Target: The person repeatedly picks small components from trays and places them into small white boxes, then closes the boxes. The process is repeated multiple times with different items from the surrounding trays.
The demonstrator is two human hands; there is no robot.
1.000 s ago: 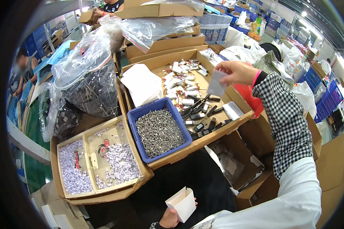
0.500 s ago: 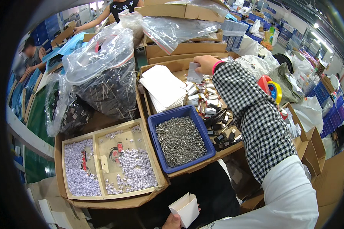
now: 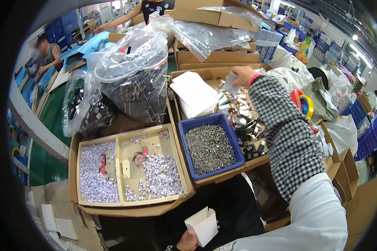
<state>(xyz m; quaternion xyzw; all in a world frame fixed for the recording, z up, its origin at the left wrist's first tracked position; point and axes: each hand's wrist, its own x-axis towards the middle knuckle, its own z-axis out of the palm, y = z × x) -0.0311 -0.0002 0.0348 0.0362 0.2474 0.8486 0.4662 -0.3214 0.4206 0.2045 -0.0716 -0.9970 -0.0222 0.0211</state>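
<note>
Low in the view, my left hand is closed around a small white paper box, its open top facing up. My right hand reaches far out over a cardboard tray and pinches a small pale, translucent flat piece, perhaps a bag or sheet. Below that piece lies a heap of small white, silver and black parts, some with metal plugs. To its left is a stack of white cards. A blue bin full of small metal pins stands in front of the cards.
Left of the bin, a divided wooden tray holds many tiny pale pieces. Behind it stands a clear plastic bag of dark stick-like parts. Tape rolls and plastic bags lie at right. Two other people are at the far left and back.
The whole view has shifted, so the trays appear further right. The pale piece in my right hand has tilted. My left hand still holds the white box.
</note>
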